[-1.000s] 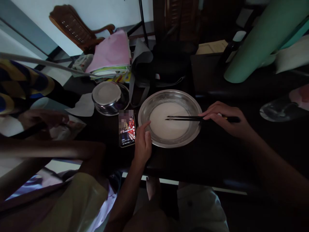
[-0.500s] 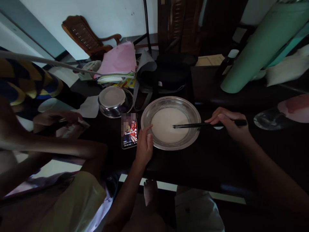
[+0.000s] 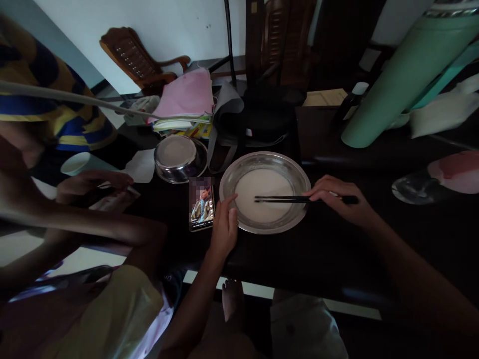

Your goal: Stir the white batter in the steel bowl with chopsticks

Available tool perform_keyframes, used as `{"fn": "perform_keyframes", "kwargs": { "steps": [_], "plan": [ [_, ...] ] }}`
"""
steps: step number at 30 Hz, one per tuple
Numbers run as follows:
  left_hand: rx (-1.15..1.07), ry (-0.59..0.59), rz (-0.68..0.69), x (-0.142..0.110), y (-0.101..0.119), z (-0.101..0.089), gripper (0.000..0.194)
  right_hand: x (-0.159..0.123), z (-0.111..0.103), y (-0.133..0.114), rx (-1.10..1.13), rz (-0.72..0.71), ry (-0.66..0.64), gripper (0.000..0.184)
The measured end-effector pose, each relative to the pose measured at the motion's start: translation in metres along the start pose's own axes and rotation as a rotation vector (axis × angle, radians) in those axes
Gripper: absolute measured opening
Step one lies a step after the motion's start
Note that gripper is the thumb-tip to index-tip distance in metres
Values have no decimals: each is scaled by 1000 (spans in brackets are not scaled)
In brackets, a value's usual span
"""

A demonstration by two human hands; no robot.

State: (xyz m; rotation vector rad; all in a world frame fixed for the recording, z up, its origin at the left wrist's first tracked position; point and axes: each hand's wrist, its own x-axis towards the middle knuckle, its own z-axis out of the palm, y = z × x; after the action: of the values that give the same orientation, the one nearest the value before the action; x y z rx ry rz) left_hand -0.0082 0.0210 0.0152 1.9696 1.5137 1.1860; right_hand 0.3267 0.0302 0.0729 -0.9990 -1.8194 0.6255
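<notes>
A wide steel bowl [image 3: 299,219] stands on the dark table in front of me, with a milky white liquid [image 3: 267,212] in it. My left hand [image 3: 225,224] grips the bowl's left rim, thumb and fingers on the edge. In my right hand [image 3: 339,197], over the right rim, is a pair of black chopsticks [image 3: 284,199]. They lie nearly level, pointing left, with their tips in the liquid. Just left of my left hand lies a phone [image 3: 202,207] with its screen lit.
An upturned steel bowl [image 3: 179,172] sits behind the phone, near pink cloth [image 3: 185,94] and a black bag [image 3: 258,117]. A tall green cylinder [image 3: 396,85] and clear-and-pink packaging [image 3: 449,172] are at the right. A co-worker's arm [image 3: 112,227] reaches in at left, near a paper cup [image 3: 80,162].
My right hand has moved left, nearer the bowl's rim, and the chopstick tips have moved left through the liquid. My left hand stays on the rim. The phone's picture has changed.
</notes>
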Motion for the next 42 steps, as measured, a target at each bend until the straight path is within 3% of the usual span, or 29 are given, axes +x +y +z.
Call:
{"fn": "perform_keyframes", "kwargs": {
  "steps": [3,6,11,13,17,22,27,32,37,42],
  "plan": [
    [6,2,3,0,0,0,59,1,-1,0,-35,7,45,22],
    [5,-2,17,0,-1,0,60,0,-4,0,21,49,128,33],
    [17,12,18,0,-1,1,59,1,-3,-2,-13,-3,4,28],
    [11,9,19,-1,-1,2,59,1,-4,-2,-47,18,24,26],
    [14,3,19,0,-1,1,60,0,-6,-2,13,97,108,38],
    [15,4,27,0,0,0,59,0,-3,-2,-31,-6,2,25],
    [15,-3,12,0,-1,1,59,0,-5,-1,26,59,102,33],
    [5,2,9,0,-1,1,58,0,-3,-2,5,30,-8,23],
    [2,-1,9,0,-2,1,57,-1,-6,-2,27,85,96,32],
    [5,0,18,0,-2,1,57,1,-1,-2,19,24,-12,24]
  ]
}}
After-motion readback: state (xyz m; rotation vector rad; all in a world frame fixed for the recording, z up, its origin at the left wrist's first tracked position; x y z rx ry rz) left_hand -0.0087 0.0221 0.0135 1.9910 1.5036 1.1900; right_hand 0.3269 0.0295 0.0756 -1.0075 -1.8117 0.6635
